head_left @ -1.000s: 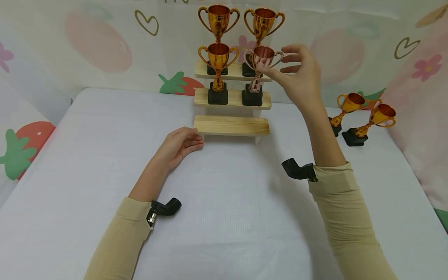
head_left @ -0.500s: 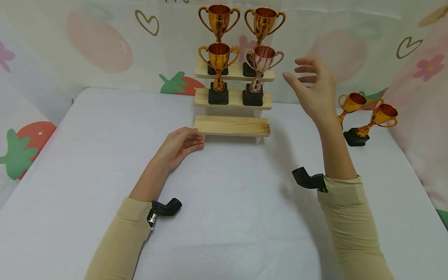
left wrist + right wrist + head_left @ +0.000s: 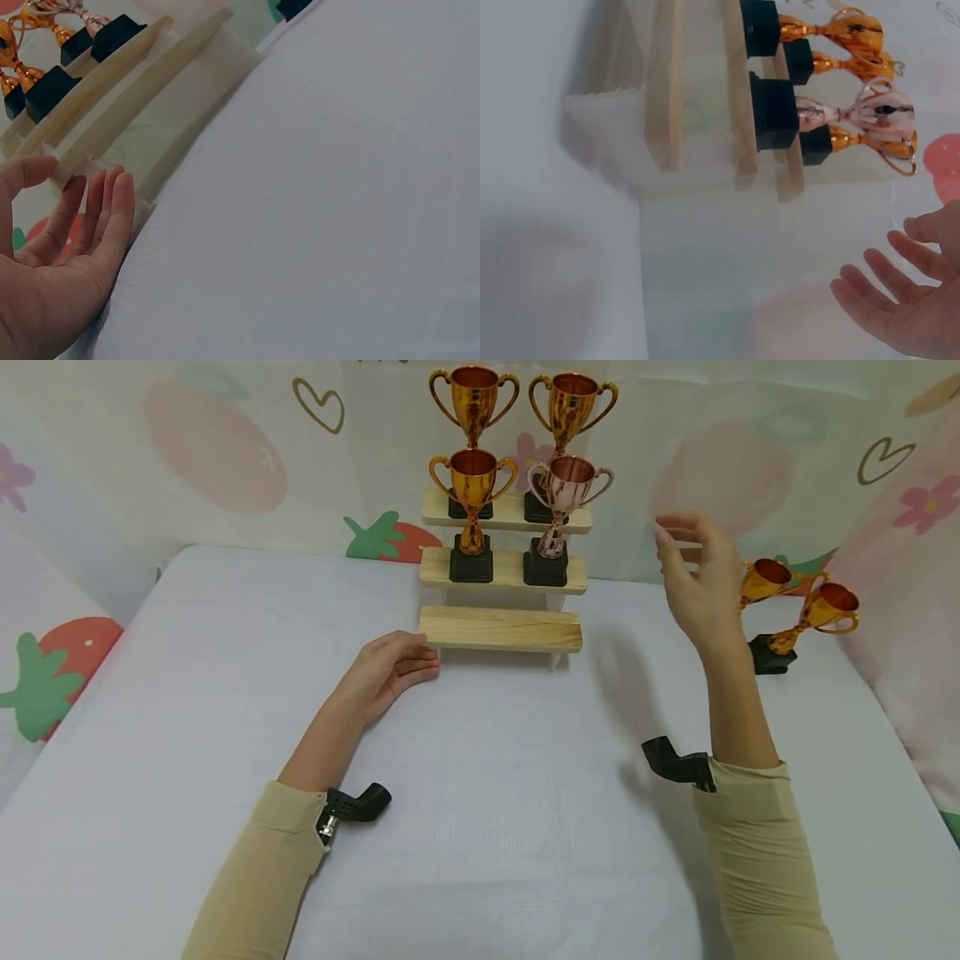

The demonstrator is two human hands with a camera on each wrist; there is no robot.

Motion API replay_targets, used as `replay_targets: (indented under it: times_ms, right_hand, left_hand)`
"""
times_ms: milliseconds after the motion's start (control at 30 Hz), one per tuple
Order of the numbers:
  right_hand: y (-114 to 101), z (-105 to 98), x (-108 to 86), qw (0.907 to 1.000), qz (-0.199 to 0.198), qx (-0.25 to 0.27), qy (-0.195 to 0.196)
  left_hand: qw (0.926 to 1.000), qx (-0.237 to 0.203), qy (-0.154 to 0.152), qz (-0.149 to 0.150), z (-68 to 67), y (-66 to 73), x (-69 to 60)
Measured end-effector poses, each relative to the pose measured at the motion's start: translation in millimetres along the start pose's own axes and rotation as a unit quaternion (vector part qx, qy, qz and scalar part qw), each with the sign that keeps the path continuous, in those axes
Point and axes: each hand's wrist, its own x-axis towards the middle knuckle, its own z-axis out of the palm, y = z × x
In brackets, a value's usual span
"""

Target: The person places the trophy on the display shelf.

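A three-tier wooden display stand [image 3: 501, 629] stands at the table's back. Its left lower end is gripped by my left hand [image 3: 386, 675]; in the left wrist view the thumb [image 3: 34, 171] lies on the plank's edge, with fingertips underneath. A pink-silver trophy cup [image 3: 553, 539] stands upright on the middle tier, beside a gold trophy cup [image 3: 472, 485]. Two more gold trophies, one [image 3: 474, 397] left and one [image 3: 572, 400] right, occupy the top tier. My right hand [image 3: 703, 578] hovers right of the stand, fingers loosely bent, holding nothing.
Two gold trophies stand at the table's right, the nearer one [image 3: 825, 606] tilted in view, the other [image 3: 767, 578] partly hidden behind my right hand. A white cloth [image 3: 480, 827] covers the table. A printed backdrop [image 3: 225, 485] rises close behind the stand.
My right hand has let go of the pink-silver trophy and moved right and somewhat down, toward the two gold trophies. The left hand has stayed at the stand.
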Motion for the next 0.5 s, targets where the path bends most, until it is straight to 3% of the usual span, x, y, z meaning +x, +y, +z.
replay_targets:
  times_ms: [200,500]
  right_hand:
    - [10.8,-5.8,-4.2,0.9994,0.027,-0.02,-0.003]
    - [25.3,-10.7,-8.0,0.9988,0.025,-0.04,0.015]
  left_hand:
    - [1.0,0.001,0.002,-0.002,0.6,0.4,-0.7]
    - [1.0,0.0,0.002,0.001,0.8,0.6,-1.5]
